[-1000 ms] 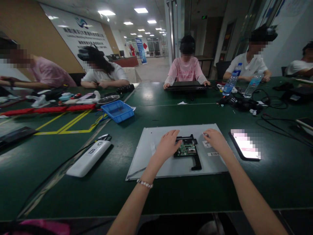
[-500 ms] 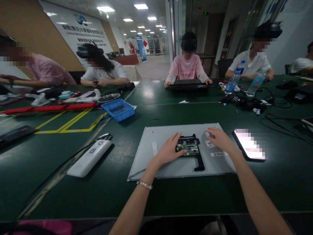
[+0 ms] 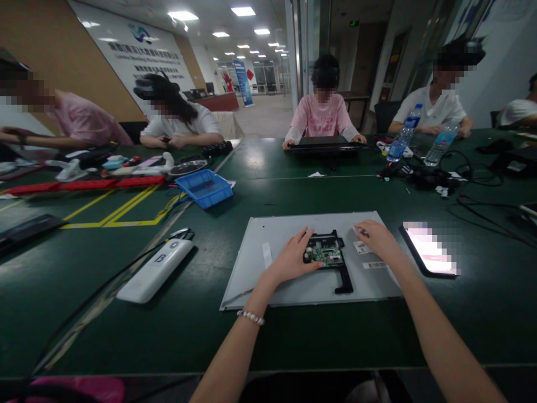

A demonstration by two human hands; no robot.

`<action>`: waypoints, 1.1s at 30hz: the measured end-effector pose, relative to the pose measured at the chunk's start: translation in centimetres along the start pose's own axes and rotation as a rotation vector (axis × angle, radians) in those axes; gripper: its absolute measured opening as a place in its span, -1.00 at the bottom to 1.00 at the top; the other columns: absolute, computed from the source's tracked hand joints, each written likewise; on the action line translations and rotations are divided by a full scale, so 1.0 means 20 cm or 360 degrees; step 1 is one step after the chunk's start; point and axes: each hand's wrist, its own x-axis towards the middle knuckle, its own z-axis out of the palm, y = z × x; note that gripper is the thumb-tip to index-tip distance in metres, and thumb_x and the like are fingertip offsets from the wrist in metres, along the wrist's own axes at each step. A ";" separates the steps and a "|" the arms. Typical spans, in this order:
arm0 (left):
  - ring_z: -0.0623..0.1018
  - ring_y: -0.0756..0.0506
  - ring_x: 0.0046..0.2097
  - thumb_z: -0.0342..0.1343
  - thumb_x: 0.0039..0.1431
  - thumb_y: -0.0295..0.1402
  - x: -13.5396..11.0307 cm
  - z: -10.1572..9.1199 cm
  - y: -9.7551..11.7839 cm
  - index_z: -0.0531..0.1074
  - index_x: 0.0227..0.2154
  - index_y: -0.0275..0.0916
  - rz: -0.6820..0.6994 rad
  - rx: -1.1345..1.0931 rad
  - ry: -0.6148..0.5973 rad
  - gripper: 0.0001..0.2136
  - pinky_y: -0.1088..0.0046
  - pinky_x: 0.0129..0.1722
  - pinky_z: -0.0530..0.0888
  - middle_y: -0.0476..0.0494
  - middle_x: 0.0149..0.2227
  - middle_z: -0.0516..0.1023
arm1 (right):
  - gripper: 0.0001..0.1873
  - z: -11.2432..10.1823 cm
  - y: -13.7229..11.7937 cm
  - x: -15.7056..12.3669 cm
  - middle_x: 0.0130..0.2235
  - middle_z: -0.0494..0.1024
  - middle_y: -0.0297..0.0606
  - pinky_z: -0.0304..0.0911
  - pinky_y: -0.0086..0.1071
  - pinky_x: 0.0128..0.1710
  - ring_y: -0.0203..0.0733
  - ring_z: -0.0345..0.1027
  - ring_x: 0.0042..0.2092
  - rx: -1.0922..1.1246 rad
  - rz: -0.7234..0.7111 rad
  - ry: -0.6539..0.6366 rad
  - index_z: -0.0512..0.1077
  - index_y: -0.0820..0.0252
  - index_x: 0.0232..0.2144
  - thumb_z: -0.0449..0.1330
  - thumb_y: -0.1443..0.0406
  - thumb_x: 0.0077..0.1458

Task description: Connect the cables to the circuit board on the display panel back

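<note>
the green table (image 3: 293, 198) offers a bare lane beyond the grey panel (image 3: 302, 290), crossed only by a white scrap (image 3: 316, 174). leftward, open tabletop separates the panel from the white power bank (image 3: 157, 271); its cable (image 3: 94, 288) trails nearby, and the blue tray (image 3: 210, 197) stands farther off. rightward, the phone (image 3: 432, 254) narrows passage beside the right hand (image 3: 375, 238), with bottles (image 3: 405, 134) and tangled cords (image 3: 413, 172) behind. between the right hand and left hand (image 3: 293, 257), the black bracket (image 3: 345, 280) obstructs low movement across the panel; free panel shows right of it.
</note>
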 end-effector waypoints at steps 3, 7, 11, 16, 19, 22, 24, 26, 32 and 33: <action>0.05 -0.30 0.28 0.11 0.03 0.04 0.01 0.01 -0.01 -0.17 0.28 -0.12 -0.0015 -0.0021 -0.0013 -0.16 0.08 0.21 0.12 -0.21 0.33 -0.16 | -0.70 0.00 0.00 0.00 -0.13 0.48 -0.16 0.25 -0.32 -0.13 -0.14 0.37 -0.14 0.0011 -0.0004 0.0028 0.43 0.20 -0.10 0.07 0.28 0.12; 0.04 -0.31 0.28 0.09 0.03 0.07 0.01 0.01 -0.02 -0.19 0.28 -0.08 -0.0035 -0.0033 -0.0024 -0.15 0.06 0.21 0.11 -0.16 0.33 -0.17 | -0.68 -0.01 0.02 0.00 -0.06 0.46 -0.12 0.22 -0.26 -0.03 -0.09 0.33 -0.05 0.0049 -0.0074 0.0095 0.44 0.20 -0.09 0.10 0.26 0.10; 0.03 -0.29 0.29 0.07 0.04 0.08 0.00 0.00 -0.01 -0.19 0.28 -0.09 -0.0016 -0.0043 -0.0033 -0.16 0.09 0.23 0.10 -0.14 0.33 -0.17 | -0.68 0.01 0.05 0.01 -0.05 0.48 -0.12 0.18 -0.23 0.02 -0.08 0.32 -0.01 0.0082 -0.0149 0.0063 0.43 0.19 -0.08 0.07 0.28 0.12; 0.04 -0.29 0.28 0.07 0.03 0.08 0.00 0.00 -0.01 -0.19 0.28 -0.09 -0.0018 -0.0029 -0.0034 -0.16 0.10 0.23 0.10 -0.14 0.33 -0.17 | -0.71 0.03 0.06 0.02 -0.09 0.52 -0.13 0.19 -0.26 0.00 -0.10 0.34 -0.04 0.0057 -0.0113 0.0078 0.46 0.22 -0.13 0.05 0.29 0.14; 0.02 -0.29 0.29 0.07 0.03 0.08 0.00 0.00 0.00 -0.20 0.28 -0.09 -0.0020 -0.0021 -0.0045 -0.16 0.08 0.23 0.09 -0.14 0.33 -0.17 | -0.73 0.01 0.04 0.03 -0.14 0.54 -0.15 0.20 -0.30 -0.05 -0.12 0.37 -0.08 -0.0001 -0.0091 0.0073 0.48 0.21 -0.19 0.02 0.29 0.17; 0.02 -0.30 0.29 0.06 0.04 0.09 0.00 -0.01 0.00 -0.19 0.28 -0.09 -0.0022 -0.0030 -0.0053 -0.16 0.06 0.22 0.09 -0.14 0.33 -0.16 | -0.74 -0.01 0.02 0.02 -0.16 0.55 -0.18 0.21 -0.32 -0.10 -0.11 0.38 -0.10 -0.0094 -0.0049 0.0074 0.49 0.18 -0.25 0.00 0.28 0.19; 0.03 -0.30 0.28 0.06 0.03 0.09 0.00 -0.01 0.00 -0.20 0.28 -0.08 -0.0029 -0.0039 -0.0045 -0.16 0.06 0.22 0.10 -0.14 0.33 -0.16 | -0.74 -0.02 0.00 0.01 -0.17 0.54 -0.19 0.21 -0.32 -0.12 -0.10 0.38 -0.11 -0.0144 -0.0009 0.0107 0.47 0.17 -0.27 -0.02 0.28 0.20; 0.04 -0.30 0.28 0.06 0.03 0.09 0.00 0.00 0.00 -0.20 0.28 -0.08 -0.0032 -0.0041 -0.0031 -0.15 0.06 0.21 0.11 -0.14 0.33 -0.16 | -0.75 -0.03 -0.02 0.01 -0.17 0.53 -0.19 0.21 -0.33 -0.16 -0.10 0.39 -0.12 -0.0168 0.0019 0.0138 0.45 0.17 -0.27 -0.04 0.28 0.21; 0.05 -0.29 0.28 0.07 0.03 0.06 0.00 0.01 -0.01 -0.21 0.28 -0.10 -0.0001 -0.0023 -0.0030 -0.15 0.08 0.21 0.11 -0.16 0.33 -0.16 | -0.73 -0.05 -0.06 0.01 -0.30 0.52 -0.17 0.23 -0.37 -0.31 -0.15 0.44 -0.28 0.0094 0.0094 0.0147 0.35 0.21 -0.22 -0.13 0.28 0.25; 0.05 -0.29 0.28 0.07 0.03 0.06 0.00 0.00 0.00 -0.20 0.28 -0.10 0.0004 -0.0014 -0.0026 -0.16 0.08 0.22 0.11 -0.15 0.33 -0.16 | -0.73 -0.05 -0.06 0.02 -0.33 0.52 -0.18 0.23 -0.38 -0.34 -0.17 0.44 -0.32 0.0184 0.0110 0.0147 0.35 0.21 -0.22 -0.13 0.28 0.25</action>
